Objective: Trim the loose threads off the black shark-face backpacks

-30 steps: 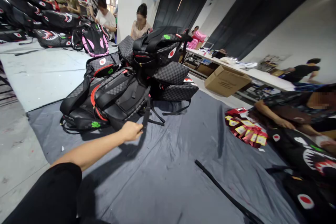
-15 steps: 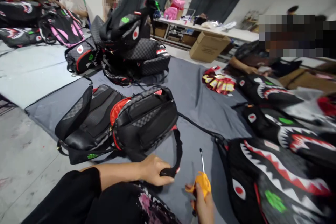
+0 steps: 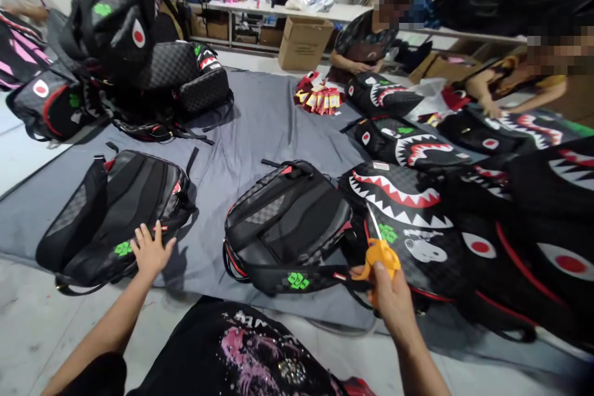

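My left hand [image 3: 152, 249] has its fingers spread over the near side of a black backpack [image 3: 143, 198], touching its strap beside a green patch. That backpack lies with its padded back and straps upward. In my right hand [image 3: 392, 297] is a pair of orange-handled scissors [image 3: 384, 255], the metal blades pointing up and away. Between my hands lies a second black backpack [image 3: 292, 216], also straps up, with a green patch on its near strap. The scissors hover close to this backpack's right end, in front of a shark-mouth backpack [image 3: 399, 198].
A heap of backpacks [image 3: 162, 68] stands at the back left. More shark-face backpacks [image 3: 524, 235] fill the right side. Red and yellow tags [image 3: 320, 98] lie on the grey sheet [image 3: 260, 117]. Two people work at the far right, near a cardboard box [image 3: 304, 43].
My left hand has let go of a strap and moved left, its fingers now spread. The two backpacks that lay together are now apart. The scissors moved up and right in view.
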`<action>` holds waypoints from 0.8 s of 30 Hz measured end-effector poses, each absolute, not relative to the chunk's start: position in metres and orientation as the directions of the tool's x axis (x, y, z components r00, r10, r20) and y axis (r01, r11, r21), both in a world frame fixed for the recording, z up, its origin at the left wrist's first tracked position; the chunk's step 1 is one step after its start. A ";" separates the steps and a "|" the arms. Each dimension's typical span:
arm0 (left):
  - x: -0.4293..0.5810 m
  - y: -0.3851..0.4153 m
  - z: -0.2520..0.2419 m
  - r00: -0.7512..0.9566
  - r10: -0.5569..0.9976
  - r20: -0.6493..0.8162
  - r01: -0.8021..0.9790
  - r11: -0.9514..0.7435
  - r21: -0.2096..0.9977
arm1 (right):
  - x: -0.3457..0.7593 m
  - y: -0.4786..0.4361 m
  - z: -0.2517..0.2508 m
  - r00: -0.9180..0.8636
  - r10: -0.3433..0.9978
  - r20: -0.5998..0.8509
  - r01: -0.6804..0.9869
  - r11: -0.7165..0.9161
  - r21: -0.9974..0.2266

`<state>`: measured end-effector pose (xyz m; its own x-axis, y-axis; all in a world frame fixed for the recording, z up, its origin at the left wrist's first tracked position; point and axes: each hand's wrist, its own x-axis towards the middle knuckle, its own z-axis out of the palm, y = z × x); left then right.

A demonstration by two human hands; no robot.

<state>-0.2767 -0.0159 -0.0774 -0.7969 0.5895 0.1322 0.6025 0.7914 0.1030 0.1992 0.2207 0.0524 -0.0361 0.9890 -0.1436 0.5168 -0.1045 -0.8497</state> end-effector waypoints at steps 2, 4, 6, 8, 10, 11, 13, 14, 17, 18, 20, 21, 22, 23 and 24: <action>-0.318 -0.005 -0.079 -0.806 0.591 0.034 0.590 0.798 0.121 | 0.193 0.228 0.069 -0.036 0.985 -0.170 0.499 -0.130 -0.857; -0.337 0.029 -0.066 -0.837 0.545 0.051 0.545 0.821 0.171 | 0.185 0.231 0.078 -0.070 0.986 -0.150 0.527 -0.091 -0.845; -0.321 0.073 -0.049 -0.801 0.572 0.175 0.598 0.766 0.235 | 0.178 0.232 0.077 -0.148 0.977 -0.153 0.573 -0.041 -0.819; -0.272 0.114 -0.037 -0.620 0.739 0.262 0.782 0.556 0.283 | 0.173 0.230 0.069 -0.205 0.962 -0.182 0.614 -0.018 -0.789; -0.205 0.145 -0.033 -0.332 0.919 0.211 0.911 0.255 0.325 | 0.170 0.228 0.059 -0.231 0.949 -0.215 0.637 -0.020 -0.771; -0.173 0.156 -0.034 -0.185 0.969 0.165 0.937 0.123 0.328 | 0.168 0.226 0.055 -0.233 0.944 -0.234 0.631 -0.036 -0.775; -0.125 0.172 -0.037 -0.143 0.988 0.053 0.940 0.119 0.320 | 0.162 0.224 0.051 -0.236 0.928 -0.287 0.598 -0.094 -0.796; -0.112 0.177 -0.039 -0.168 0.986 0.000 0.933 0.159 0.324 | 0.158 0.223 0.051 -0.239 0.918 -0.315 0.580 -0.125 -0.805; -0.114 0.178 -0.037 -0.249 0.966 -0.074 0.845 0.254 0.470 | 0.146 0.227 0.057 -0.264 0.881 -0.392 0.571 -0.184 -0.800; -0.124 0.174 -0.035 -0.254 0.963 -0.094 0.771 0.260 0.581 | 0.143 0.231 0.060 -0.276 0.867 -0.414 0.584 -0.191 -0.789; -0.146 0.156 -0.032 -0.268 0.939 -0.215 0.479 0.323 0.816 | 0.137 0.248 0.064 -0.290 0.842 -0.455 0.628 -0.192 -0.754; -0.155 0.144 -0.032 -0.262 0.913 -0.313 0.272 0.381 0.883 | 0.134 0.259 0.065 -0.295 0.835 -0.464 0.658 -0.174 -0.732; -0.163 0.131 -0.033 -0.243 0.879 -0.411 0.063 0.437 0.897 | 0.130 0.271 0.066 -0.296 0.837 -0.461 0.691 -0.145 -0.708; -0.170 0.118 -0.034 -0.221 0.842 -0.492 -0.119 0.478 0.870 | 0.125 0.283 0.066 -0.290 0.845 -0.449 0.728 -0.110 -0.677; -0.174 0.107 -0.037 -0.204 0.808 -0.552 -0.262 0.499 0.826 | 0.120 0.293 0.066 -0.271 0.859 -0.433 0.774 -0.072 -0.629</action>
<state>-0.1744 0.1066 -0.0365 -0.2035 0.8083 -0.5524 -0.2620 0.4987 0.8262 0.1197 0.2931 0.0664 -0.2715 0.8594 -0.4333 0.7744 -0.0723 -0.6286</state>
